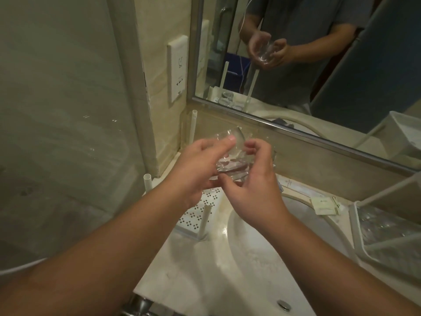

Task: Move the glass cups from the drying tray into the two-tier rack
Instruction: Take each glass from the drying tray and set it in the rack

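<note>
I hold one clear glass cup [230, 153] tilted between both hands, above the back left corner of the counter. My left hand [196, 165] grips its left side, with the thumb on the rim. My right hand [252, 188] curls round its right side and base. Just below the hands lies the white perforated shelf of the rack [200, 210], with upright white posts at its corners. At the far right stands the white drying tray [355, 236], with several clear glass cups [382, 224] inside it.
A white sink basin [262, 258] with a metal drain [284, 305] lies between the rack and the tray. Paper packets [325, 205] rest on the counter behind it. A mirror [319, 65] runs along the back, and a glass panel [57, 133] stands on the left.
</note>
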The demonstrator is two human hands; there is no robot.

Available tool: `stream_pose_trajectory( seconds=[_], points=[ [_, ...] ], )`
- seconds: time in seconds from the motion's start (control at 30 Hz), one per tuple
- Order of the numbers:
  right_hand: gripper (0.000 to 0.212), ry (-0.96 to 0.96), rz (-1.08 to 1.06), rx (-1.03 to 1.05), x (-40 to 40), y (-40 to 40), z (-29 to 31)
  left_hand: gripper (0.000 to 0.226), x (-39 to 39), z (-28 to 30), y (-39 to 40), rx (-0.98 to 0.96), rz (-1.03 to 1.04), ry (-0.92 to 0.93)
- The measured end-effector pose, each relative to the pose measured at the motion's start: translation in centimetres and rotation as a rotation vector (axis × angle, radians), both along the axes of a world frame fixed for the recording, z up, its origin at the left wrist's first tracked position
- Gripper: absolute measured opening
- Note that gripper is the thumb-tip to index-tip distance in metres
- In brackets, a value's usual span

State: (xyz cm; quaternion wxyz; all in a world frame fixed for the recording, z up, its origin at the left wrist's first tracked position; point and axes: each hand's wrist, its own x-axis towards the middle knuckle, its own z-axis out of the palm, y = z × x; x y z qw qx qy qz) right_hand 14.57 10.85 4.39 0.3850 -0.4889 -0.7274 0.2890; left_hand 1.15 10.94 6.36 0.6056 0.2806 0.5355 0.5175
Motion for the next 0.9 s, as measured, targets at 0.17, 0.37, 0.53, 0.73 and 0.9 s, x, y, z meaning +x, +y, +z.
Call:
stream_pose_trajectory(
  seconds=[0.17, 0.37, 0.53, 0.73, 0.9],
  points=[
    [0.095, -0.022, 0.005, -0.150, 1.3, 0.5, 0.1, 0.070, 1.1, -1.1, -0.3, 0.165, -0.059, 0.156],
    [0.103, -0.027, -0.010, -0.201, 3.7, 0.2, -0.3, 0.077, 3.5, -2.2, -0.5, 0.195, -0.095, 0.176],
    [0.104, 0.030, -0.089, -0.228, 7.4, -0.3, -0.9, 0.067, 7.4, -2.3, -0.5, 0.167, -0.182, 0.138],
    [0.097, 0.050, -0.201, -0.264, 13.9, -1.1, -1.7, 0.071, 14.0, -2.9, -0.2, 0.113, -0.258, 0.137],
    [0.093, 0.069, -0.268, -0.303, 20.1, -1.9, -2.8, 0.077, 20.1, -3.3, -0.4, 0.075, -0.346, 0.201]
  ],
)
